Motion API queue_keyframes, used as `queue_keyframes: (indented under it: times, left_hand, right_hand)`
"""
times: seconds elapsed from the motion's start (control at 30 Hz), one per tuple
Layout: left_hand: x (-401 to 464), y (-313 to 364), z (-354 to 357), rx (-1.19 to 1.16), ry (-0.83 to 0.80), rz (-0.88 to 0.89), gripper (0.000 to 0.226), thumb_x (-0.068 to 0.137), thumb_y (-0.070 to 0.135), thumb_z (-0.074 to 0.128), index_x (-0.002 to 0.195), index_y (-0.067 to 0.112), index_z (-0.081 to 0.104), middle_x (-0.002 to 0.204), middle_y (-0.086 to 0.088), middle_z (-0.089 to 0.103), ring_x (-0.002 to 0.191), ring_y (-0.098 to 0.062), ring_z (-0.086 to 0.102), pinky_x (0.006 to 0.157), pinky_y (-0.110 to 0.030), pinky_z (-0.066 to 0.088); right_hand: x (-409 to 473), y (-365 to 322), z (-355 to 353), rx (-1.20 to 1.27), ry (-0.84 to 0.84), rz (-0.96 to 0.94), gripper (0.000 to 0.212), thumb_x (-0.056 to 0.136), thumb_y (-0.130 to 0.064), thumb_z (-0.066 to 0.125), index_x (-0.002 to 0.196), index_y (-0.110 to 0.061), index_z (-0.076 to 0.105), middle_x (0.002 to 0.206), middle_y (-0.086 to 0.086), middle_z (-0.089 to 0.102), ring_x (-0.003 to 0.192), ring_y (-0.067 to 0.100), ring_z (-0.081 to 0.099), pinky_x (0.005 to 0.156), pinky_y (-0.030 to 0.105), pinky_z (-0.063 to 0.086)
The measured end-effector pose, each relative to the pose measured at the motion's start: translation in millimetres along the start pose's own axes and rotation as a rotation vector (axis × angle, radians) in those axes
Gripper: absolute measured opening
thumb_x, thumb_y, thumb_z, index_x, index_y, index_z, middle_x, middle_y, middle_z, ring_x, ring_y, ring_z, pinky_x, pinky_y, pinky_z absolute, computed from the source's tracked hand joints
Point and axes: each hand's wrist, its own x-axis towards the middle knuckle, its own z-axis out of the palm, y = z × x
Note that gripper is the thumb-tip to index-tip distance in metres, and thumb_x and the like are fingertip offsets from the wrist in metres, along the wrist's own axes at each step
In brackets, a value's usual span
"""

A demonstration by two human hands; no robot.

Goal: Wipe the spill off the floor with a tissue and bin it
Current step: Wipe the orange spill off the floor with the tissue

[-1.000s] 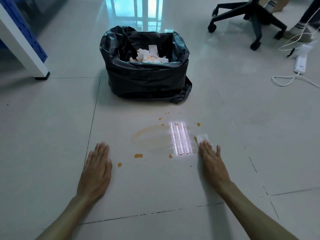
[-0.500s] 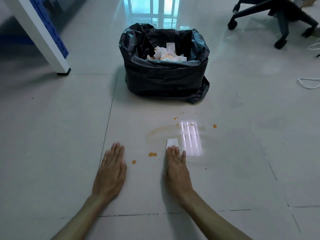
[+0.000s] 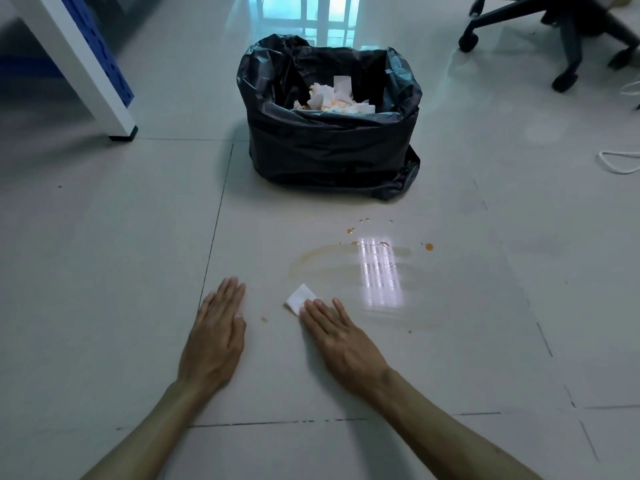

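Observation:
An orange-brown spill (image 3: 349, 256) smears the pale tiled floor in front of me, with drops around it and a small drop (image 3: 264, 319) between my hands. A folded white tissue (image 3: 299, 297) lies flat on the floor at the smear's near left end. My right hand (image 3: 337, 336) presses the tissue down with flat fingertips, and part of the tissue is hidden under them. My left hand (image 3: 216, 336) rests flat on the floor, palm down, holding nothing. A bin lined with a black bag (image 3: 329, 147) stands beyond the spill, holding several crumpled stained tissues (image 3: 332, 97).
A white and blue table leg (image 3: 93, 67) stands at the far left. An office chair base with castors (image 3: 568, 32) is at the far right, and a white cable (image 3: 620, 162) lies on the floor at the right edge.
My right hand has slid the tissue leftwards across the spill, from its right side to its near left end. The drops near my left hand are wiped away except one. My left hand stays put.

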Motion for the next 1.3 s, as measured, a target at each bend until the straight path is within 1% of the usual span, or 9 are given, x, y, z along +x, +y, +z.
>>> queue_keyframes:
  times: [0.17, 0.37, 0.57, 0.73, 0.83, 0.97, 1.07, 1.23, 1.3]
  left_hand:
    - [-0.9, 0.4, 0.9, 0.015, 0.002, 0.016, 0.061, 0.096, 0.037, 0.01, 0.154, 0.018, 0.016, 0.162, 0.007, 0.014, 0.149, 0.001, 0.004, 0.124, -0.033, 0.007]
    - [0.0, 2.7, 1.9, 0.035, 0.001, -0.002, 0.063, 0.095, 0.038, 0.01, 0.153, 0.017, 0.019, 0.163, 0.005, 0.016, 0.15, -0.003, 0.006, 0.124, -0.037, 0.01]
    - [-0.5, 8.0, -1.1, 0.018, -0.002, -0.009, 0.064, 0.094, 0.038, 0.01, 0.153, 0.017, 0.02, 0.163, 0.004, 0.015, 0.15, -0.005, 0.007, 0.124, -0.034, 0.009]
    - [-1.8, 8.7, -2.7, -0.002, -0.001, -0.027, 0.062, 0.095, 0.039, 0.008, 0.154, 0.02, 0.016, 0.162, 0.008, 0.012, 0.149, 0.0, 0.003, 0.123, -0.028, 0.004]
    - [0.2, 6.6, -4.6, -0.015, 0.003, -0.005, 0.06, 0.096, 0.037, 0.009, 0.153, 0.018, 0.018, 0.162, 0.007, 0.015, 0.148, 0.002, 0.005, 0.123, -0.028, 0.005]
    - [0.4, 4.2, -5.0, -0.009, 0.009, 0.019, 0.059, 0.097, 0.035, 0.01, 0.153, 0.019, 0.017, 0.162, 0.008, 0.015, 0.148, 0.002, 0.005, 0.123, -0.026, 0.004]
    - [-1.0, 3.9, -4.5, 0.011, 0.015, 0.001, 0.061, 0.096, 0.036, 0.013, 0.153, 0.017, 0.021, 0.162, 0.006, 0.017, 0.149, -0.002, 0.008, 0.123, -0.027, 0.005]
    - [5.4, 6.8, -6.5, 0.171, 0.008, -0.011, 0.066, 0.096, 0.049, 0.015, 0.15, 0.015, 0.031, 0.157, -0.002, 0.034, 0.146, -0.016, 0.026, 0.12, -0.04, 0.021]
    - [14.3, 6.6, -12.3, 0.202, 0.005, 0.001, 0.067, 0.096, 0.053, 0.014, 0.15, 0.017, 0.032, 0.153, -0.003, 0.04, 0.141, -0.019, 0.034, 0.116, -0.039, 0.026]
  right_hand:
    - [-54.0, 65.2, -30.9, -0.067, -0.054, 0.4, 0.066, 0.094, 0.009, 0.032, 0.153, -0.002, 0.006, 0.162, 0.015, 0.007, 0.15, 0.026, 0.004, 0.119, 0.042, -0.011]
    - [-82.1, 75.7, -30.4, -0.019, -0.028, 0.695, 0.071, 0.089, 0.016, 0.029, 0.153, 0.001, 0.001, 0.162, 0.019, 0.003, 0.15, 0.03, 0.0, 0.121, 0.042, -0.008]
    - [-29.7, 20.4, -9.8, 0.079, -0.059, 0.447, 0.066, 0.094, 0.01, 0.022, 0.149, 0.001, -0.013, 0.157, 0.019, -0.018, 0.148, 0.032, -0.015, 0.113, 0.033, -0.027]
    - [33.7, -37.6, 2.7, 0.095, -0.102, 0.159, 0.063, 0.096, 0.003, 0.026, 0.151, 0.004, -0.005, 0.159, 0.026, -0.005, 0.148, 0.036, -0.007, 0.118, 0.043, -0.015]
    - [41.9, -54.8, 13.9, 0.01, 0.016, -0.028, 0.061, 0.089, -0.001, 0.021, 0.15, 0.003, 0.022, 0.156, 0.022, 0.024, 0.147, 0.033, 0.02, 0.121, 0.043, 0.01]
    - [23.6, -39.9, 9.0, 0.042, -0.055, -0.163, 0.067, 0.083, -0.003, 0.022, 0.149, 0.001, 0.028, 0.154, 0.018, 0.032, 0.144, 0.029, 0.028, 0.119, 0.046, 0.022]
    - [2.0, -13.4, 2.6, -0.017, -0.078, -0.092, 0.063, 0.079, -0.002, 0.035, 0.141, -0.001, 0.046, 0.145, 0.015, 0.049, 0.136, 0.026, 0.044, 0.114, 0.044, 0.034]
    - [-32.7, 47.9, -18.5, -0.089, 0.037, 0.269, 0.061, 0.078, 0.009, 0.034, 0.137, 0.006, 0.048, 0.142, 0.021, 0.05, 0.133, 0.033, 0.047, 0.116, 0.039, -0.005]
    - [-45.1, 76.1, -27.4, -0.052, 0.047, 0.429, 0.067, 0.081, 0.014, 0.037, 0.147, 0.006, 0.026, 0.155, 0.023, 0.029, 0.145, 0.035, 0.026, 0.118, 0.034, -0.014]
